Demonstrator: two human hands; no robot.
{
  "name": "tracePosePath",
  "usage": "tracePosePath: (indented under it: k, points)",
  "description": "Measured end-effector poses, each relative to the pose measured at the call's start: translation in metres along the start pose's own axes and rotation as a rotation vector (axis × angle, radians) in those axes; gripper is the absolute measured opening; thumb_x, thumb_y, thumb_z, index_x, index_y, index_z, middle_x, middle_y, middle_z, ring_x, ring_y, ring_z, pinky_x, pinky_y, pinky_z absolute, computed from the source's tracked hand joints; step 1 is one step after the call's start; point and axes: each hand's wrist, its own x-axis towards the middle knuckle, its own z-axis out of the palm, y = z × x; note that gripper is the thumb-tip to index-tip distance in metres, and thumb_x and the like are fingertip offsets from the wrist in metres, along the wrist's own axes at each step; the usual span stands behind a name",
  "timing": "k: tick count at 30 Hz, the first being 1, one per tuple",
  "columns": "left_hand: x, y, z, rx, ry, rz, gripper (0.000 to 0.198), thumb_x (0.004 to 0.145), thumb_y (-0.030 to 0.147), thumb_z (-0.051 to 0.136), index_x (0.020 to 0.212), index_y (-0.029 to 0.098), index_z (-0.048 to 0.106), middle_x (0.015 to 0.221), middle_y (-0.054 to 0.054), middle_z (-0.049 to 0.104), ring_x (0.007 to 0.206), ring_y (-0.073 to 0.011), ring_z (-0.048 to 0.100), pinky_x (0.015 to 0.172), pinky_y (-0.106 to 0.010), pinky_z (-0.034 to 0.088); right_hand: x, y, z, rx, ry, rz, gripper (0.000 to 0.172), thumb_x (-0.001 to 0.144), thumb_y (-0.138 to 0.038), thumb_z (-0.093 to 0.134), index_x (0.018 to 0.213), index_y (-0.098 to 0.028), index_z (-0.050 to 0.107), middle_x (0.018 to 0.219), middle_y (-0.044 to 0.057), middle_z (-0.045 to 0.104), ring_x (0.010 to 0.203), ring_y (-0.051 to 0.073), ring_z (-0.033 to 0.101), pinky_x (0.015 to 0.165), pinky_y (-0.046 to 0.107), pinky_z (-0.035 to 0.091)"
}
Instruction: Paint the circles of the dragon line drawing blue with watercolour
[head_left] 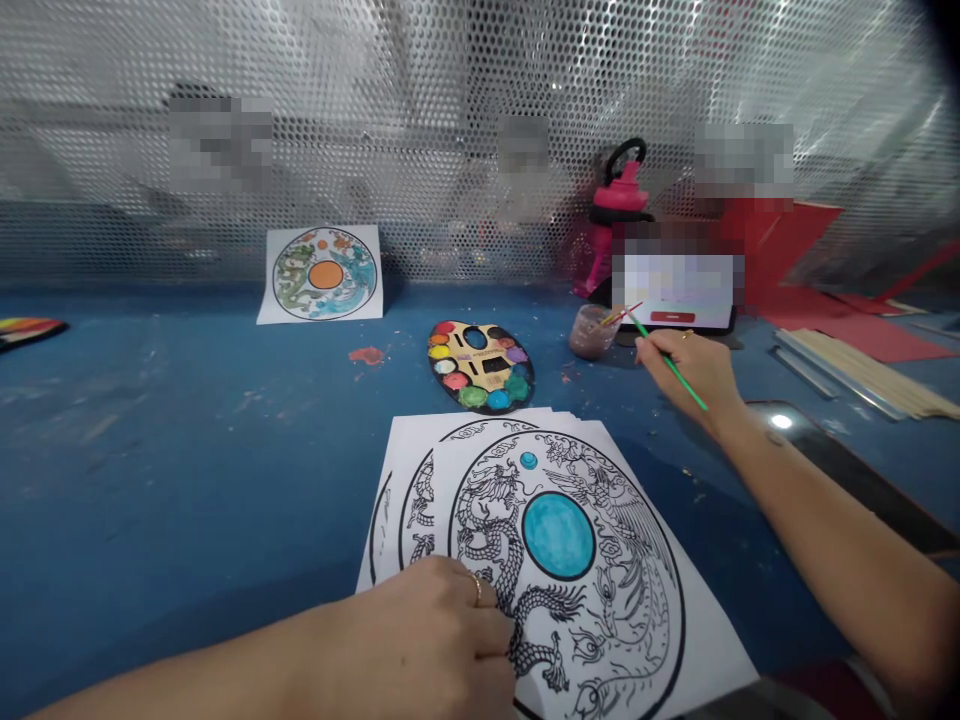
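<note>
My right hand [694, 375] is closed around a paintbrush with a green handle [677, 372]. The brush's upper end points toward a plastic cup of murky water [592, 335], where another brush leans. On the printed coloring sheet [630, 560], my left hand [450, 635] rests with its fingers curled together; what lies under them is hidden. This sheet shows a dragon and a phoenix in a ring, with a center circle and a small ball painted turquoise. More printed sheets [409, 450] lie beneath it. A paint palette [480, 365] with several colors sits just beyond the stack.
A painted sheet [326, 274] leans against the perforated metal screen [450, 150]. At right stand a pink bottle [621, 200] and a lit tablet [679, 290], near red paper [840, 325] and wooden sticks [870, 375]. A dark phone [840, 470] lies under my right forearm.
</note>
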Motion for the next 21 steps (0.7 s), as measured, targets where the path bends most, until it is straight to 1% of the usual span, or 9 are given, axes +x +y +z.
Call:
tracePosePath:
  k: [3, 7, 12, 17, 21]
  points:
    - [-0.0002, -0.0006, 0.0003, -0.008, -0.005, 0.008, 0.011, 0.074, 0.024, 0.052, 0.067, 0.018, 0.047, 0.067, 0.000, 0.053, 0.057, -0.0136, 0.046, 0.050, -0.031, 0.037, 0.0002, -0.0002, -0.0012, -0.045, -0.029, -0.014, 0.034, 0.090, -0.033, 0.038, 0.063, -0.020, 0.054, 0.062, 0.005, 0.062, 0.062, 0.018, 0.056, 0.055, 0.030, 0.030]
    - [-0.0002, -0.0013, 0.0008, -0.015, 0.007, 0.011, 0.011, 0.073, 0.024, 0.053, 0.067, 0.018, 0.046, 0.066, -0.001, 0.053, 0.057, -0.0138, 0.047, 0.049, -0.030, 0.037, 0.0002, -0.0016, -0.0032, -0.019, -0.024, -0.006, 0.034, 0.091, -0.033, 0.036, 0.064, -0.020, 0.053, 0.062, 0.004, 0.061, 0.062, 0.018, 0.056, 0.054, 0.030, 0.029]
    - [-0.0001, -0.0017, 0.0005, -0.017, 0.018, 0.019, 0.012, 0.073, 0.023, 0.054, 0.067, 0.018, 0.046, 0.066, -0.001, 0.053, 0.057, -0.0133, 0.048, 0.050, -0.029, 0.038, -0.0003, -0.0047, -0.0032, -0.037, -0.036, -0.034, 0.035, 0.091, -0.034, 0.037, 0.062, -0.020, 0.051, 0.062, 0.005, 0.061, 0.063, 0.019, 0.056, 0.054, 0.030, 0.028]
    - [0.0005, -0.0018, -0.0015, -0.006, 0.029, 0.023, 0.014, 0.074, 0.022, 0.056, 0.066, 0.019, 0.046, 0.065, -0.001, 0.053, 0.056, -0.0137, 0.049, 0.048, -0.030, 0.038, -0.0008, -0.0076, -0.0021, -0.055, -0.018, -0.044, 0.036, 0.091, -0.033, 0.036, 0.062, -0.020, 0.052, 0.062, 0.005, 0.061, 0.062, 0.018, 0.055, 0.053, 0.030, 0.027]
    - [0.0015, -0.0012, -0.0024, 0.018, 0.024, 0.014, 0.015, 0.076, 0.019, 0.057, 0.066, 0.018, 0.047, 0.065, 0.000, 0.053, 0.055, -0.0131, 0.048, 0.049, -0.029, 0.039, -0.0004, -0.0088, -0.0042, -0.057, -0.020, -0.078, 0.033, 0.089, -0.033, 0.039, 0.062, -0.020, 0.054, 0.063, 0.005, 0.062, 0.062, 0.018, 0.056, 0.053, 0.029, 0.027]
